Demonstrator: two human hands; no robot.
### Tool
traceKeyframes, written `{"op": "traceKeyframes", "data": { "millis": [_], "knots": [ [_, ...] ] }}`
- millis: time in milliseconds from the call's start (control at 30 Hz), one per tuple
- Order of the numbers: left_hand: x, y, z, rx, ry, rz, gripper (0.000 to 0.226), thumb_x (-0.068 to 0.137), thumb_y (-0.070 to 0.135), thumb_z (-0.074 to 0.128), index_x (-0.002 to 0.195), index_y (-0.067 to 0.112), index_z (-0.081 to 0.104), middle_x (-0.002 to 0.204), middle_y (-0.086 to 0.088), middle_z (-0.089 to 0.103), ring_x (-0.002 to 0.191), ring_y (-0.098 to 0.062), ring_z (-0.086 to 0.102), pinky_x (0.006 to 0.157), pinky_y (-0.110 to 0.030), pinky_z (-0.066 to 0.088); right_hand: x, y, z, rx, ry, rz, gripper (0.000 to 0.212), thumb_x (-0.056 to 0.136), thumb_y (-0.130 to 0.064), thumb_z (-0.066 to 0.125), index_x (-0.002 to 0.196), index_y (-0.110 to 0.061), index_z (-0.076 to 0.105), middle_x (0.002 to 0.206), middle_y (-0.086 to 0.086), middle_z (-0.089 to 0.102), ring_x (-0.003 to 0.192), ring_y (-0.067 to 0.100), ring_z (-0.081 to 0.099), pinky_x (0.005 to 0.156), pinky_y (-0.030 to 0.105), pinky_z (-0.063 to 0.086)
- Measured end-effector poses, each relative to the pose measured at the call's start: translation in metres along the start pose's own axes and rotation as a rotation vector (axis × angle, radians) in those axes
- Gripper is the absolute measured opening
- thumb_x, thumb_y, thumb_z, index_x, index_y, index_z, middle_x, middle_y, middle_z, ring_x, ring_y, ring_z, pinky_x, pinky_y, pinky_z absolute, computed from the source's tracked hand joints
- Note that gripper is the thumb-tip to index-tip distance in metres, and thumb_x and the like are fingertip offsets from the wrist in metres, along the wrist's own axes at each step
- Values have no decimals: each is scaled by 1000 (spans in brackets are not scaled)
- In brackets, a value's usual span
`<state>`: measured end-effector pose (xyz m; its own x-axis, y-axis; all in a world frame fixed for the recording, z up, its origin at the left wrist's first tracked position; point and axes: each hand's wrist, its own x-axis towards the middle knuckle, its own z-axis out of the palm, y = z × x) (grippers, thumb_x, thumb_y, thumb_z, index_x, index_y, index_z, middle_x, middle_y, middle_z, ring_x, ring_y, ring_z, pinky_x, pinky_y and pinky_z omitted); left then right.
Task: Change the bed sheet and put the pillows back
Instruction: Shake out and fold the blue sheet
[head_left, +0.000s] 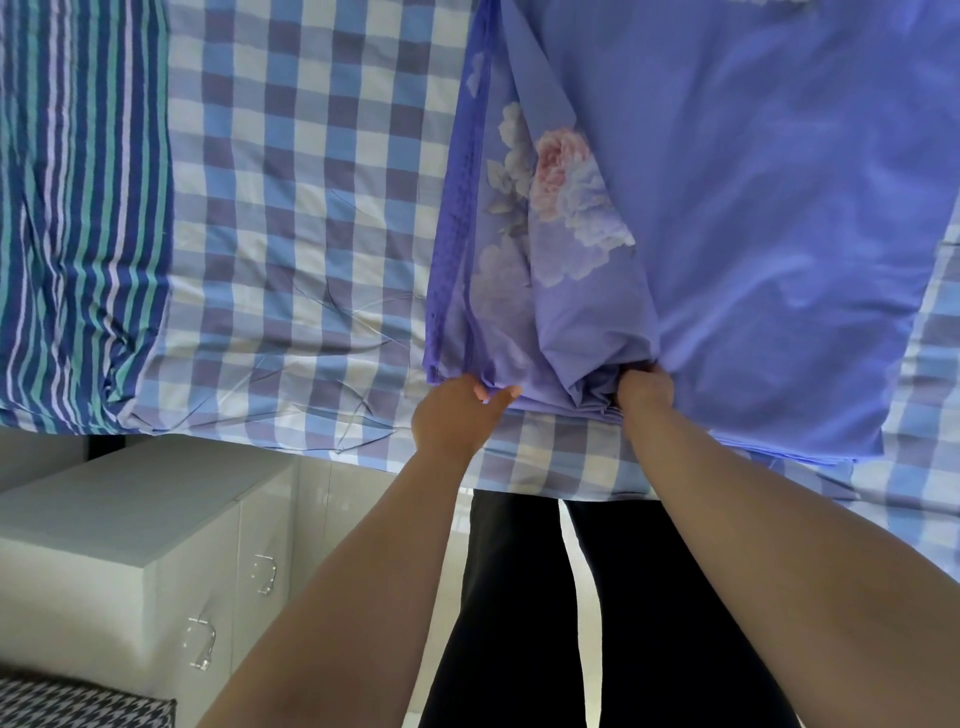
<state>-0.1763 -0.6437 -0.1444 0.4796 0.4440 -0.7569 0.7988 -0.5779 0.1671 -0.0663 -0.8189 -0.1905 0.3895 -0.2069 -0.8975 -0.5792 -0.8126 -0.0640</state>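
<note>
Mid-frame, both hands work a purple sheet (753, 182) on the checked bed (311, 208) — left hand (457, 415) pinching its edge, right hand (644, 392) gripping bunched folds.

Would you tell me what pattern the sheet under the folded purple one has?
A blue, purple and white check, on the checked sheet, seen in the head view.

A partly folded lavender bed sheet with a floral print (727, 182) lies bunched at its near edge on the blue-and-white checked sheet (311, 182) covering the bed.
</note>
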Motion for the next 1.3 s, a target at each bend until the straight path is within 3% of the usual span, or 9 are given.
{"op": "traceKeyframes", "data": {
  "millis": [67, 167, 333, 467, 633, 833, 933, 1067, 1300],
  "knots": [
    [4, 8, 2, -126, -7, -120, 45, 90, 57, 46, 87, 15, 65, 78, -2, 58, 75, -25, 52, 72, -30, 42, -4, -1, 0, 64, 47, 8, 46, 102, -15, 30, 147, -8, 25, 153, 11, 27, 141, 25, 25, 111, 22, 24],
    [7, 16, 1, -773, -2, -378, 22, 88, 22, 55, 74, 9, 65, 73, -11, 65, 67, -31, 66, 66, -38, 58, -12, -7, 1, 317, 76, 129, 37, 100, -10, 36, 136, -6, 44, 139, 15, 47, 113, 21, 52, 66, 4, 46],
    [-8, 36, -17, -1431, -166, -361, 13, 92, 2, 51, 84, 10, 58, 82, -6, 63, 73, -16, 64, 59, -23, 55, -13, -3, -4, -255, 100, -47, 45, 103, -14, 28, 147, -5, 23, 153, 11, 27, 143, 26, 22, 114, 29, 15],
    [-12, 23, -38, -751, -320, -22, 18, 94, 17, 54, 78, 22, 53, 102, -3, 49, 88, -16, 51, 77, -26, 44, -12, -3, -7, -129, 165, -55, 43, 101, -12, 33, 144, -7, 32, 146, 11, 37, 137, 28, 32, 111, 30, 28],
    [7, -23, -38, 191, 120, 134, 23, 90, 37, 57, 93, 15, 63, 109, -9, 53, 105, -29, 50, 87, -40, 43, -11, -7, -2, 682, 151, 10, 38, 91, -17, 50, 128, -7, 48, 121, 17, 57, 90, 19, 50, 61, 18, 44],
    [-2, 11, -2, -37, 258, 431, 69, 75, 45, 72, 130, 12, 50, 125, -12, 52, 113, -33, 52, 90, -43, 44, -34, -9, 4, 559, 229, -193, 21, 81, -25, 58, 96, -10, 56, 87, 8, 58, 82, 24, 53, 73, 34, 40],
    [-12, 42, 19, -9, 312, 457, 73, 73, 42, 65, 137, 16, 40, 129, -11, 50, 114, -32, 50, 89, -40, 44, -60, -4, 17, 333, 354, -660, 14, 85, -21, 62, 83, -14, 50, 79, 2, 50, 74, 14, 42, 67, 20, 29],
    [-23, 49, 20, -493, 389, 212, 24, 82, 23, 56, 103, 14, 54, 95, -2, 61, 85, -25, 60, 71, -36, 47, -76, 6, 23, 100, 345, -1147, 13, 83, -20, 56, 94, -14, 53, 83, 8, 59, 79, 16, 47, 73, 24, 38],
    [-26, -9, 22, -900, 490, -458, 16, 95, 20, 42, 88, 16, 56, 86, -4, 65, 83, -30, 61, 65, -28, 39, -38, 36, 16, -279, 203, -922, 35, 90, -37, 45, 107, -10, 60, 97, 5, 67, 89, 31, 61, 78, 35, 44]
  ]
}}
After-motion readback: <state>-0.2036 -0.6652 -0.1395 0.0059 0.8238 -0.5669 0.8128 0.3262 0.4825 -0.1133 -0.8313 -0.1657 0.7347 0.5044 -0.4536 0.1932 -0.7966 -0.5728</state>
